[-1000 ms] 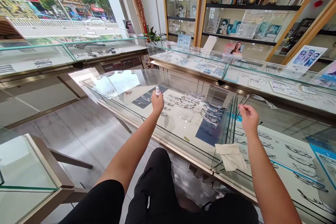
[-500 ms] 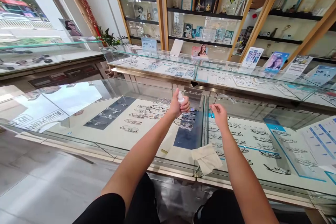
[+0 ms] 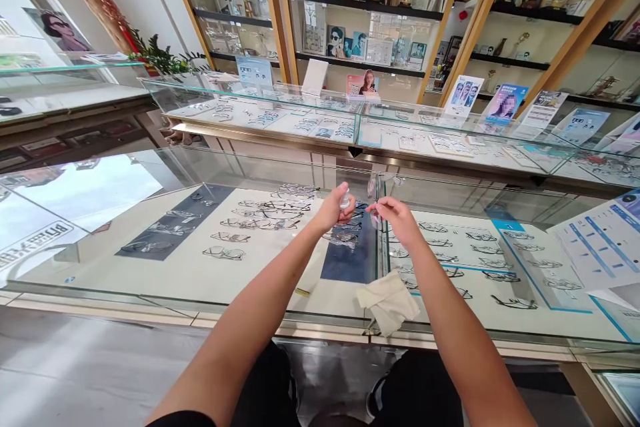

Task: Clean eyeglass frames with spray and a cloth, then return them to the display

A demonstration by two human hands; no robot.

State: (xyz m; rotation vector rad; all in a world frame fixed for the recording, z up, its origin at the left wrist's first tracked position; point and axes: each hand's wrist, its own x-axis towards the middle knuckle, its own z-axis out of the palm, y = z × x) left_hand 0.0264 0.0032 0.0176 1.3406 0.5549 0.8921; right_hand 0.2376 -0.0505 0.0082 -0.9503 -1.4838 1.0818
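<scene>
We note both hands raised close together above the glass display counter [image 3: 150, 260], over the seam where two cases meet. The left hand [image 3: 334, 210] is wrapped around a small white spray bottle [image 3: 345, 198], held upright, with its top showing above the fingers. The right hand [image 3: 395, 219] pinches a pair of clear-framed glasses [image 3: 383, 183] between thumb and fingertips; the frame rises above the hand, tilted, with the lens edge faintly visible (transparent plastic against glass, so the outline is hard to follow). Bottle and glasses sit just beside each other, not touching as far as we can tell.

A crumpled cream cleaning cloth [image 3: 389, 300] lies on the counter top near the front edge, below the hands and apart from them. Under the glass we record rows of eyeglass frames [image 3: 260, 213] on a pale tray with dark blue panels. A second glass counter [image 3: 280, 110] stands behind, carrying leaflets and small stands. Wooden wall shelves [image 3: 370, 7] hold framed pictures and certificates. A green plant [image 3: 160, 60] sits at far left.
</scene>
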